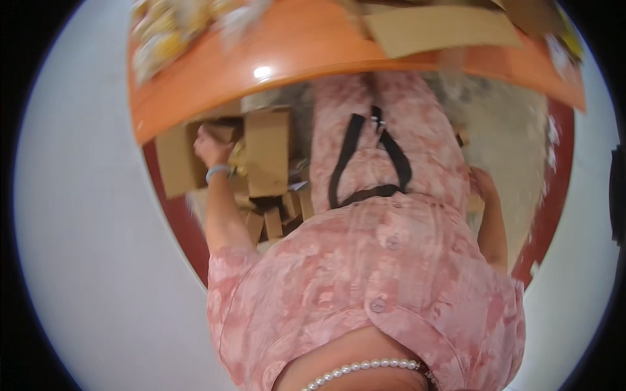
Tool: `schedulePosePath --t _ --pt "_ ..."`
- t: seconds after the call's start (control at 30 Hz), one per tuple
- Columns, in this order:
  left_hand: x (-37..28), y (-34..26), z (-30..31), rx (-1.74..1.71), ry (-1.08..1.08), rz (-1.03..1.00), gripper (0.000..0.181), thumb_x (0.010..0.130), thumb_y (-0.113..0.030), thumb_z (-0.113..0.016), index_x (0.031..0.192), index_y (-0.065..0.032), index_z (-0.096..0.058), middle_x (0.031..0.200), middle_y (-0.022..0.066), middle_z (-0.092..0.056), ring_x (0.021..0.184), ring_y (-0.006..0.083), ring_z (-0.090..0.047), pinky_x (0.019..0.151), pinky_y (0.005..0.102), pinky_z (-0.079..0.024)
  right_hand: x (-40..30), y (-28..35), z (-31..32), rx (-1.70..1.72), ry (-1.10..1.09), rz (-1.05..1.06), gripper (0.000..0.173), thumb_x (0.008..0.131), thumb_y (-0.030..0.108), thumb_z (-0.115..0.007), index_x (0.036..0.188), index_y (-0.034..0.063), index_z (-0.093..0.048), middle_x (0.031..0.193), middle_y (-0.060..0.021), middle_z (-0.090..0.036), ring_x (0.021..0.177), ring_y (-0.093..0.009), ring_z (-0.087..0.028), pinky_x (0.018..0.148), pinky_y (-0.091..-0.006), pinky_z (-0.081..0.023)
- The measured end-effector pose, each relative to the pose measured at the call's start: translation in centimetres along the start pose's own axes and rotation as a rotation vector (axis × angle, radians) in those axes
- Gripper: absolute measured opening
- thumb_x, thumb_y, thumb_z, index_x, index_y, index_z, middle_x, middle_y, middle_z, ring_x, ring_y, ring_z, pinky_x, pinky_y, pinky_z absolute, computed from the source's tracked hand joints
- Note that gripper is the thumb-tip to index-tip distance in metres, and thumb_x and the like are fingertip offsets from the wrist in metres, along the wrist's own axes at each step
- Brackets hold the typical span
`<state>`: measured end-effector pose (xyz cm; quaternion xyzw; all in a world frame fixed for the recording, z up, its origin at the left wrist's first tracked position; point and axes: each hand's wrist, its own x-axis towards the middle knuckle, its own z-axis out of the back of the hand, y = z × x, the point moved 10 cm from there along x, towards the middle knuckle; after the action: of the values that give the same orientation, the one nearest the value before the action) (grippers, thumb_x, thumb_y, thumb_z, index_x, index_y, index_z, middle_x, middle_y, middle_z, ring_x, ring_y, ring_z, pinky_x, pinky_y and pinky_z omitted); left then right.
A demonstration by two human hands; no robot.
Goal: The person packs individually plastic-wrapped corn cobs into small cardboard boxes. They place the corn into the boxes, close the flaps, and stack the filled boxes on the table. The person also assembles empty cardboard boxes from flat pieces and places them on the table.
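Note:
My left hand (pixel 213 146), with a pale band at the wrist, is at an open cardboard box (pixel 177 163) below the table's edge. Its fingers look bent, and blur hides whether they grip anything. Yellowish packets (pixel 238 155) lie just beside it, partly hidden. My right hand (pixel 481 183) hangs by my hip at the right, partly behind my clothing, and its fingers do not show clearly. A black strap (pixel 346 161) with a buckle lies over the front of my pink patterned clothes.
Across the top runs an orange table (pixel 293 54) bearing bagged yellowish items (pixel 168 46) at the left and a cardboard flap (pixel 440 29) at the right. A tall carton (pixel 268 151) and several smaller cardboard boxes (pixel 273 222) stand low at the left, near my legs.

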<state>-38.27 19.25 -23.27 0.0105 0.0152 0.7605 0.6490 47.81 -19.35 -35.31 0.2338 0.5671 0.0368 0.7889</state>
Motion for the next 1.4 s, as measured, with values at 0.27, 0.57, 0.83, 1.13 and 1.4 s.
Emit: schedulePosePath --t 0.27,0.57,0.83,1.13,1.4 --pt "-3.4 -6.2 11.0 0.264 0.204 -0.237 0.105 0.06 -0.015 -0.091 0.151 -0.0087 -0.039 0.12 0.0202 -0.053 0.114 0.0409 -0.051 0.096 0.0441 -0.05 4.4 5.9 -6.6 -0.29 0.163 0.15 0.036 0.098 0.022 -0.059 0.129 0.0035 -0.059 0.102 -0.0068 -0.069 0.085 -0.016 -0.067 0.07 -0.0296 -0.055" --pt "-4.0 -5.5 14.0 0.769 0.156 -0.13 0.077 0.077 -0.012 -0.077 0.148 -0.012 -0.047 0.122 0.0201 -0.057 0.115 0.0365 -0.055 0.091 0.0366 -0.054 8.9 8.7 -8.9 -0.523 0.197 0.499 0.031 0.097 0.023 -0.06 0.116 -0.0004 -0.067 0.083 -0.0054 -0.067 0.07 -0.014 -0.062 0.06 -0.0303 -0.049" --pt "-7.4 2.9 25.5 0.322 0.246 0.306 0.107 0.053 -0.027 -0.096 0.143 -0.0053 -0.043 0.13 0.0183 -0.059 0.116 0.0378 -0.058 0.098 0.0441 -0.053 13.3 4.3 -7.3 -0.539 0.196 0.407 0.028 0.095 0.015 -0.06 0.119 0.0013 -0.067 0.088 -0.0063 -0.069 0.066 -0.014 -0.063 0.058 -0.0287 -0.052" --pt "-14.2 -5.3 26.4 -1.203 0.448 0.028 0.112 0.057 -0.031 -0.094 0.149 0.0006 -0.039 0.137 0.0103 -0.056 0.127 0.0209 -0.053 0.108 0.0367 -0.042 -6.7 26.0 -15.7 -0.326 0.251 0.921 0.031 0.099 0.009 -0.057 0.128 0.0003 -0.062 0.115 -0.009 -0.07 0.103 -0.015 -0.066 0.091 -0.0276 -0.05" --pt "-14.5 -26.3 18.5 -1.347 0.823 -0.369 0.122 0.061 -0.031 -0.095 0.154 0.004 -0.025 0.151 0.0126 -0.042 0.14 0.0204 -0.038 0.116 0.0357 -0.034 -22.4 29.7 -20.3 0.039 0.766 0.766 0.047 0.103 0.035 -0.057 0.139 0.0052 -0.054 0.137 -0.0085 -0.059 0.121 -0.017 -0.058 0.098 -0.0278 -0.046"
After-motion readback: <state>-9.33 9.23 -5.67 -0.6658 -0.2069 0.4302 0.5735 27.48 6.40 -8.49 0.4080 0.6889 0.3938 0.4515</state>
